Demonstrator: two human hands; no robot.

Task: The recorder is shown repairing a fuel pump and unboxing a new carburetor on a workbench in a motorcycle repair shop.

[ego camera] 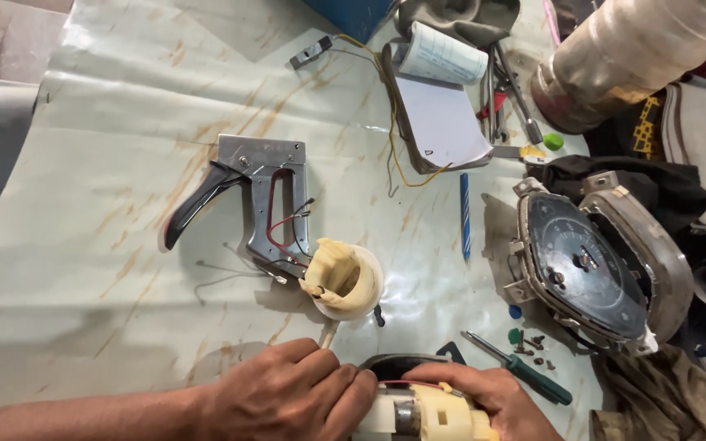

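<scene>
Hands at the bottom edge, both on the pump (422, 412), a cream plastic unit w/ a metal cylinder showing in the middle. My left hand (288, 392) is curled round its left end, fingers closed on it. My right hand (492, 396) cups the right side, thumb on top, also closed on it. Red wire runs over the pump's top. Just above, a cream cup (345, 282) sits on the table (83, 286), touching the metal bracket (263, 196) w/ black handle. Screwdriver (520, 369) lies right of my hands, loose screws (537, 353) near it. Gauge cluster (590, 265) farther right. Notepad (439, 106) up top.
</scene>
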